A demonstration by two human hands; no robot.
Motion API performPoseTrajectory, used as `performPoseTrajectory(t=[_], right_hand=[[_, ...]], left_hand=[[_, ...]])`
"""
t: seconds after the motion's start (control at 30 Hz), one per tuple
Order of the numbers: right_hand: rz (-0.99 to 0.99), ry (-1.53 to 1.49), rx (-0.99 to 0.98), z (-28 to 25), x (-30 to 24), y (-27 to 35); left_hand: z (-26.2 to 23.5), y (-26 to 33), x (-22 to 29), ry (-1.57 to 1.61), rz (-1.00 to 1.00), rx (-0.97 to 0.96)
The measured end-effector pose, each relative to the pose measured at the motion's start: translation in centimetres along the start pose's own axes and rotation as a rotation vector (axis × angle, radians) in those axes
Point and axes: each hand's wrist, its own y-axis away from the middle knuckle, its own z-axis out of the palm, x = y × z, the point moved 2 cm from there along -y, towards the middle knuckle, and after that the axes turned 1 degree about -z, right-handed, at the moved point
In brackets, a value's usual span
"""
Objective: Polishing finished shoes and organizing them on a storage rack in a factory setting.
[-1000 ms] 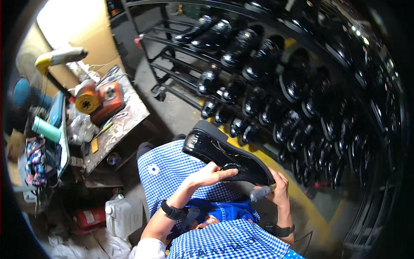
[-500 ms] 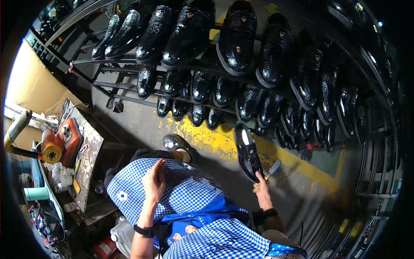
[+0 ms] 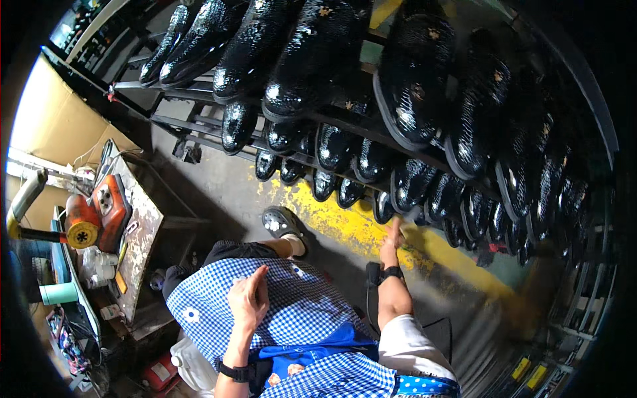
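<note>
My left hand [image 3: 248,300] is raised over the lap of a blue-and-white checked apron [image 3: 219,292]. Its fingers are loosely bent, one stretched forward, and no object shows in them. My right hand [image 3: 392,235] reaches out to the lower part of a shoe rack [image 3: 199,136], arm extended. Its fingertips are smeared and partly hidden, so I cannot make out what they hold. Just beyond them is a glossy black shoe [image 3: 383,207] in the bottom row. Whether the hand touches it is unclear. More textured black shoes [image 3: 417,79] with small gold ornaments fill the tiers above.
A worn workbench [image 3: 142,229] stands on the left with an orange tool [image 3: 111,209], clear containers [image 3: 98,266] and a green spool [image 3: 58,294]. A white jug [image 3: 192,361] sits below it. Metal rails [image 3: 584,331] line the right. Yellow paint [image 3: 332,219] marks the floor.
My right hand has moved forward and left to the rack; the black shoe and grey-tipped brush it held no longer show clearly in it. My left hand shifted slightly, its fingers more bent.
</note>
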Motion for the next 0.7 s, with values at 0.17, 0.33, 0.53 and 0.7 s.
performPoseTrajectory(t=[0.17,0.33,0.53,0.7], right_hand=[[0.13,-0.18,0.248,-2.3,-2.7,-1.3],[0.408,-0.231,-0.073,0.1,-6.4,-3.6],[0.473,-0.275,-0.053,-3.6,-6.6,-8.8],[0.331,-0.19,0.033,-6.5,-8.3,-1.5]], left_hand=[[-0.2,0.0,-0.4,0.017,0.003,0.017],[-0.7,0.2,-0.7,-0.035,-0.086,-0.032],[-0.5,-0.6,-0.1,0.069,-0.063,-0.066],[-0.5,0.0,-0.4,0.065,-0.034,0.002]])
